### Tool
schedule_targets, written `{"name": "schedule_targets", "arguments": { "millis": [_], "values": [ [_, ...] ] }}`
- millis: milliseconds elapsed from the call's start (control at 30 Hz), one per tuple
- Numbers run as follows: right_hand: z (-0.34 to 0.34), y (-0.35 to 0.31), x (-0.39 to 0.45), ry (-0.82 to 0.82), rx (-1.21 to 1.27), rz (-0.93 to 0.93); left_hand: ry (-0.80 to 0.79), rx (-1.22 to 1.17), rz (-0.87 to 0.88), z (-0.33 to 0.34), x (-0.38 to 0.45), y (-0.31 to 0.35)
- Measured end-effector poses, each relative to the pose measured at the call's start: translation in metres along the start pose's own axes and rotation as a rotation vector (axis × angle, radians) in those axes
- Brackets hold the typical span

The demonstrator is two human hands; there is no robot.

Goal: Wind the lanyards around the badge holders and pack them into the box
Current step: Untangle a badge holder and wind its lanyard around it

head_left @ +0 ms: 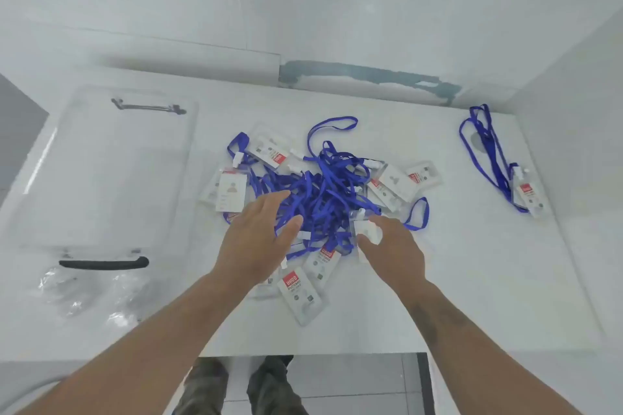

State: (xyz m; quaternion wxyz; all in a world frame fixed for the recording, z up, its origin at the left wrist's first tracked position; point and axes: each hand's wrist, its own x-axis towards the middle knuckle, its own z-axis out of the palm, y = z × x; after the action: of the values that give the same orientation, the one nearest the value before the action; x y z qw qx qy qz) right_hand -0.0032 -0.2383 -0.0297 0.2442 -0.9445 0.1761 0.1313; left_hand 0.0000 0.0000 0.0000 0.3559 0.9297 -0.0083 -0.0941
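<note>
A tangled heap of blue lanyards [323,192] with several clear badge holders lies in the middle of the white table [455,296]. One holder with a red label [301,293] sits at the heap's near edge. My left hand [259,239] hovers over the heap's left side, fingers straight and spread. My right hand [391,246] pinches a clear badge holder [365,232] at the heap's right side. A clear plastic box [101,178] with a black handle stands at the left.
A separate blue lanyard with its badge holder [529,194] lies at the far right near the wall. Crumpled clear plastic bags [87,293] sit in front of the box. The table's front edge runs just above my feet.
</note>
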Motion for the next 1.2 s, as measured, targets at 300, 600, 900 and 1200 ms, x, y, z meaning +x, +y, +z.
{"name": "schedule_targets", "arguments": {
  "millis": [300, 600, 900, 1200],
  "values": [
    [0.028, 0.006, 0.030, -0.040, -0.174, 0.123, -0.112, -0.027, -0.078, 0.038, 0.024, -0.010],
    [0.012, -0.003, 0.023, 0.039, 0.051, 0.174, -0.121, -0.047, -0.059, 0.040, 0.039, 0.012],
    [-0.030, -0.020, -0.015, -0.011, 1.211, 0.423, -0.432, -0.433, -0.112, 0.011, -0.038, 0.056],
    [-0.035, -0.028, -0.023, -0.120, 1.394, 0.455, 0.142, -0.575, -1.073, 0.100, -0.037, -0.038]
  ]
}}
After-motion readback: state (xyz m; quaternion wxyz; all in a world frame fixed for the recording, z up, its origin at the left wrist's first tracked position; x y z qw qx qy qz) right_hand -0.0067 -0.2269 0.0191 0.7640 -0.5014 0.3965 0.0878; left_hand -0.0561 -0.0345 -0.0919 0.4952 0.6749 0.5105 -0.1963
